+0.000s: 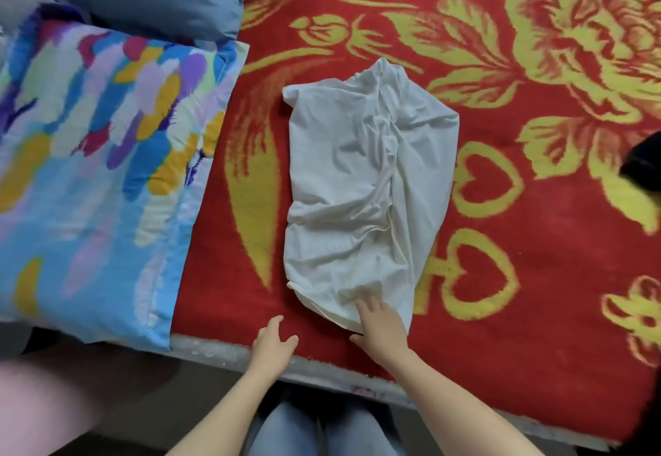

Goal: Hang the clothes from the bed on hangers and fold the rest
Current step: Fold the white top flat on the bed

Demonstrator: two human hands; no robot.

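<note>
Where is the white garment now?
In the head view, the white garment lies centrally on the red blanket, right of the colourful pillow, the right hand touching it.

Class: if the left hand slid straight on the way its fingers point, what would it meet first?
Probably the white garment, at its near left corner, once the left hand crosses a strip of red blanket.
</note>
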